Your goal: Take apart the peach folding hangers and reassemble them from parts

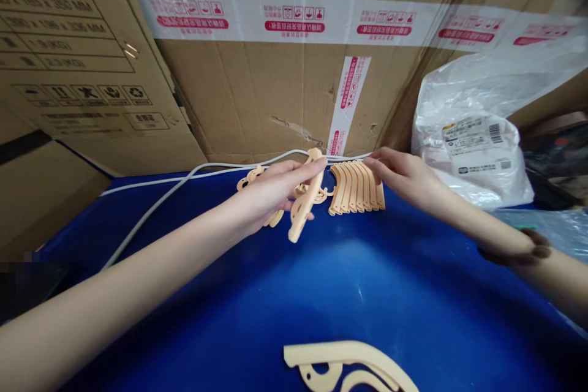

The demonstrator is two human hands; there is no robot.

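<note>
A beige plastic folding hanger (pixel 304 205) is gripped in my left hand (pixel 275 187), tilted above the blue surface, with the thumb along its upper part. Just right of it, several folded hangers (pixel 356 188) stand side by side in a tight row. My right hand (pixel 402 171) rests at the right end of that row, its fingers apart and slightly bent against the far corner. Behind and below my left hand lie more beige hanger pieces (pixel 248 179), partly hidden. Close to me, another folded hanger (pixel 344 358) lies on the blue surface, cut off by the lower edge.
Cardboard boxes (pixel 257 92) form a wall at the back and left. A white cable (pixel 184 176) runs along the far edge of the blue surface (pixel 275 294). At the right sits a white plastic parcel bag (pixel 473 153), with clear plastic wrap (pixel 551 229) beside it.
</note>
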